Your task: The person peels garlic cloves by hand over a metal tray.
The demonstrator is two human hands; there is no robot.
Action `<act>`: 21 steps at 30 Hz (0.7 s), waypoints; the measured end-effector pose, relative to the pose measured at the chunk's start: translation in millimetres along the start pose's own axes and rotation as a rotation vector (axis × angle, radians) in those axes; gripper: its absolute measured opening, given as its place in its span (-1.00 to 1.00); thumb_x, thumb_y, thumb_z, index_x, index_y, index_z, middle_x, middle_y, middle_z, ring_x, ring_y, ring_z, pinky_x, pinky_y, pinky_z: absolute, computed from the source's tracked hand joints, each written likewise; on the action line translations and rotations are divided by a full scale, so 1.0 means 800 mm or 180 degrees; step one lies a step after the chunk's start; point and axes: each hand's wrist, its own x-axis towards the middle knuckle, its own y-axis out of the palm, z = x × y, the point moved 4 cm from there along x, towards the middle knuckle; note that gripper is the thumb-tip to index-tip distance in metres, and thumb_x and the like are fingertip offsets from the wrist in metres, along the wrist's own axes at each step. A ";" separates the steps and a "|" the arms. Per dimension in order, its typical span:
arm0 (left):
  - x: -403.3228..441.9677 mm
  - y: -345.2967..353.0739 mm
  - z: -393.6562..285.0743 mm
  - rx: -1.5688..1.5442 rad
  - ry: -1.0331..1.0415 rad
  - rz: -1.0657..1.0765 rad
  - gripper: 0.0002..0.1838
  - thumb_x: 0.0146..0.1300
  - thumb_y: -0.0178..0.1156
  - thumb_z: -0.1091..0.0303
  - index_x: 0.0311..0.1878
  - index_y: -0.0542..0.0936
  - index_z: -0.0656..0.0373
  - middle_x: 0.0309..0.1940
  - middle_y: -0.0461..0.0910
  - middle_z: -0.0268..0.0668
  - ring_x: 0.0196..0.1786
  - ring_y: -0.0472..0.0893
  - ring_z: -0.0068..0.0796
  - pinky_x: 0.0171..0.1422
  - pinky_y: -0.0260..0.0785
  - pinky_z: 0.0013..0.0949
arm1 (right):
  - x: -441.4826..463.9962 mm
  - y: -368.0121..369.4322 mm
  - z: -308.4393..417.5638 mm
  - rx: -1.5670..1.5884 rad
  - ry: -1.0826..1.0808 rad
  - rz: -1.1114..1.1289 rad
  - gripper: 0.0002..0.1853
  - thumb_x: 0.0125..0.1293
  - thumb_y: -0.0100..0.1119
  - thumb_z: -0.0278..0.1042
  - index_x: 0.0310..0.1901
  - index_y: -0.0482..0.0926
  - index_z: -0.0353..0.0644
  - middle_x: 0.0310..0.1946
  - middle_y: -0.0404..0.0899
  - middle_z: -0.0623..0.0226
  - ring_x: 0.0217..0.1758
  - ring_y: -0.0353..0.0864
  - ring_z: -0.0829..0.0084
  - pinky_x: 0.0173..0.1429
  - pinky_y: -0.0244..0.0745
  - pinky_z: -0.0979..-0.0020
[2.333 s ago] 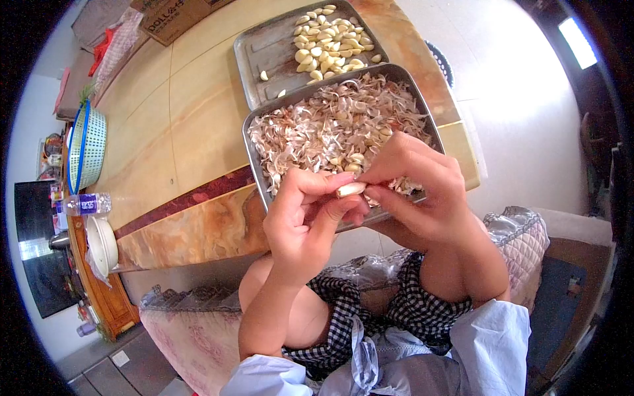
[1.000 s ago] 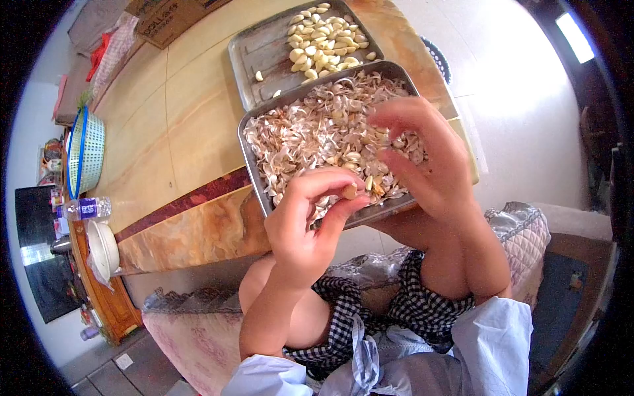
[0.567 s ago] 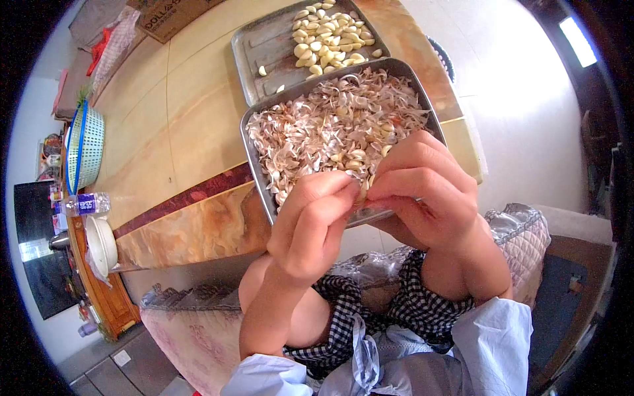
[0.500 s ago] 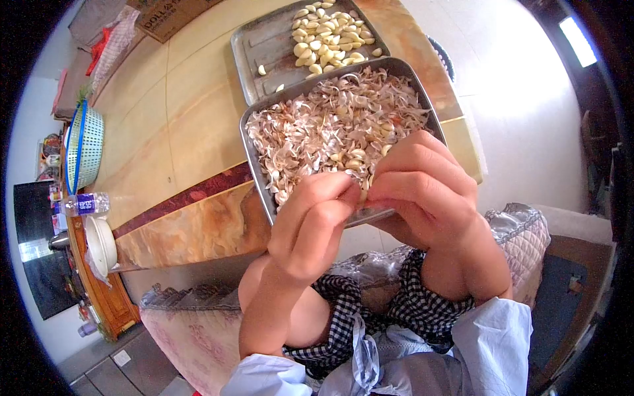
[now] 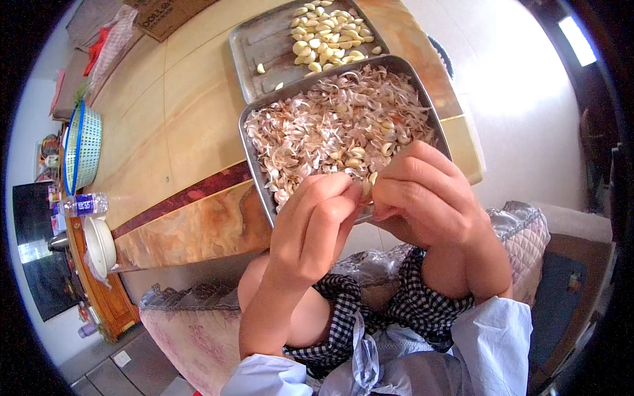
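Observation:
Over the near edge of a metal tray (image 5: 255, 173) full of papery garlic skins (image 5: 304, 132), my left hand (image 5: 314, 224) is closed, its fingertips pinching a garlic clove (image 5: 366, 189) that shows only in part. My right hand (image 5: 426, 195) is closed just beside it, fingers bent against the thumb. What its fingertips hold, if anything, is hidden. Some unpeeled cloves (image 5: 354, 157) lie among the skins. Behind, a second metal tray (image 5: 243, 72) bears many peeled cloves (image 5: 330, 36), grouped on its right side, with two apart on the left.
Both trays rest on a marble-patterned table (image 5: 198, 119). At its left side are a green and blue basket (image 5: 86, 148), a plastic bottle (image 5: 86, 204) and white bowls (image 5: 99, 244). A cardboard box (image 5: 165, 16) sits at the back. A quilted seat cover (image 5: 191, 343) is below.
My right hand reached over the skins and came back beside my left. Both hands turned into a closer pinch. Since the last earlier frame, my right fingertips have moved slightly right and down.

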 end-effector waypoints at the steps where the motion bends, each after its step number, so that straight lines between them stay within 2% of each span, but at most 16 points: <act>1: 0.001 0.000 0.000 0.0006 -0.0002 -0.0002 -0.78 -0.14 0.22 0.71 -0.42 0.40 0.36 -0.42 0.47 -0.13 -0.40 0.52 -0.23 -0.34 0.42 -0.36 | 0.002 0.000 0.003 0.0005 -0.0005 0.0001 -0.64 -0.30 0.07 -0.42 -0.35 0.47 -0.43 -0.42 0.39 0.19 -0.41 0.40 0.28 -0.36 0.38 0.41; 4: 0.000 0.002 0.005 0.0203 -0.0204 -0.0036 -0.75 -0.14 0.25 0.72 -0.39 0.41 0.34 -0.44 0.48 -0.14 -0.41 0.52 -0.25 -0.35 0.41 -0.37 | 0.007 -0.007 0.006 0.0525 0.0184 -0.0126 -0.70 -0.28 0.06 -0.44 -0.39 0.47 -0.38 -0.45 0.40 0.20 -0.43 0.40 0.29 -0.38 0.36 0.39; 7: -0.008 0.003 0.014 -0.0313 -0.0543 -0.0310 -0.74 -0.15 0.26 0.70 -0.35 0.43 0.32 -0.42 0.51 -0.13 -0.39 0.54 -0.29 -0.32 0.41 -0.39 | 0.003 -0.010 -0.005 0.0394 0.0530 -0.0278 -0.78 -0.19 0.04 -0.49 -0.40 0.48 -0.31 -0.46 0.42 0.23 -0.41 0.41 0.27 -0.35 0.35 0.35; 9: -0.013 0.002 0.018 -0.1063 -0.1018 -0.0586 -0.71 -0.16 0.27 0.69 -0.33 0.44 0.29 -0.39 0.53 -0.13 -0.35 0.55 -0.35 -0.28 0.42 -0.43 | -0.003 0.002 -0.028 -0.0073 0.1286 -0.0336 -0.83 -0.09 0.01 -0.53 -0.38 0.49 -0.25 -0.44 0.44 0.25 -0.38 0.41 0.23 -0.30 0.34 0.33; 10: -0.014 0.002 0.018 -0.1140 -0.1114 -0.0520 -0.71 -0.16 0.27 0.70 -0.32 0.44 0.29 -0.37 0.54 -0.12 -0.34 0.56 -0.38 -0.25 0.42 -0.45 | -0.005 0.004 -0.031 -0.0130 0.1335 -0.0310 -0.81 -0.07 0.03 -0.54 -0.33 0.49 -0.24 -0.43 0.45 0.25 -0.34 0.42 0.21 -0.27 0.32 0.35; 11: -0.013 0.001 0.018 -0.1144 -0.1115 -0.0522 -0.71 -0.16 0.27 0.70 -0.32 0.44 0.29 -0.37 0.54 -0.12 -0.34 0.56 -0.38 -0.25 0.42 -0.45 | -0.004 0.004 -0.031 -0.0133 0.1336 -0.0307 -0.81 -0.07 0.03 -0.54 -0.33 0.49 -0.24 -0.43 0.45 0.25 -0.34 0.42 0.21 -0.27 0.32 0.35; 13: -0.012 0.000 0.015 -0.0992 -0.1036 -0.0451 -0.71 -0.16 0.25 0.73 -0.32 0.44 0.30 -0.38 0.53 -0.12 -0.34 0.56 -0.34 -0.26 0.42 -0.44 | 0.004 0.000 -0.021 0.0280 0.0735 -0.0526 -0.79 -0.13 0.10 -0.50 -0.35 0.50 -0.24 -0.44 0.44 0.27 -0.37 0.43 0.26 -0.31 0.33 0.36; 14: -0.010 -0.001 0.016 -0.0990 -0.1040 -0.0454 -0.71 -0.16 0.25 0.73 -0.32 0.44 0.30 -0.38 0.53 -0.12 -0.34 0.56 -0.34 -0.26 0.42 -0.44 | 0.007 -0.002 -0.019 0.0283 0.0734 -0.0522 -0.79 -0.13 0.10 -0.50 -0.35 0.50 -0.24 -0.44 0.44 0.27 -0.37 0.43 0.26 -0.31 0.33 0.36; 16: -0.005 -0.003 0.010 -0.0682 -0.0622 -0.0375 -0.73 -0.16 0.21 0.76 -0.34 0.44 0.32 -0.40 0.52 -0.10 -0.34 0.55 -0.28 -0.28 0.41 -0.41 | 0.010 -0.004 -0.010 0.0322 0.0452 -0.0423 -0.77 -0.20 0.16 -0.46 -0.38 0.51 -0.23 -0.44 0.44 0.28 -0.41 0.43 0.32 -0.36 0.33 0.39; 17: -0.004 -0.004 0.009 -0.0681 -0.0623 -0.0375 -0.73 -0.16 0.21 0.76 -0.34 0.44 0.32 -0.40 0.52 -0.10 -0.34 0.55 -0.28 -0.28 0.41 -0.41 | 0.010 -0.003 -0.010 0.0323 0.0452 -0.0422 -0.77 -0.20 0.16 -0.46 -0.38 0.51 -0.23 -0.44 0.44 0.28 -0.41 0.43 0.32 -0.36 0.33 0.39; 19: -0.001 -0.003 0.004 -0.0406 -0.0366 -0.0263 -0.75 -0.16 0.18 0.78 -0.36 0.43 0.35 -0.41 0.50 -0.09 -0.37 0.53 -0.23 -0.31 0.40 -0.37 | 0.010 -0.001 -0.009 0.0258 0.0325 -0.0354 -0.85 -0.17 0.23 -0.53 -0.48 0.50 -0.27 -0.48 0.48 0.24 -0.41 0.47 0.35 -0.37 0.36 0.45; 21: 0.001 -0.004 0.002 -0.0298 -0.0306 -0.0195 -0.75 -0.16 0.17 0.78 -0.36 0.42 0.36 -0.41 0.49 -0.08 -0.38 0.52 -0.23 -0.33 0.40 -0.36 | 0.007 0.002 -0.009 0.0183 0.0235 -0.0373 -0.82 -0.21 0.16 -0.48 -0.45 0.50 -0.28 -0.46 0.46 0.26 -0.43 0.45 0.36 -0.40 0.34 0.44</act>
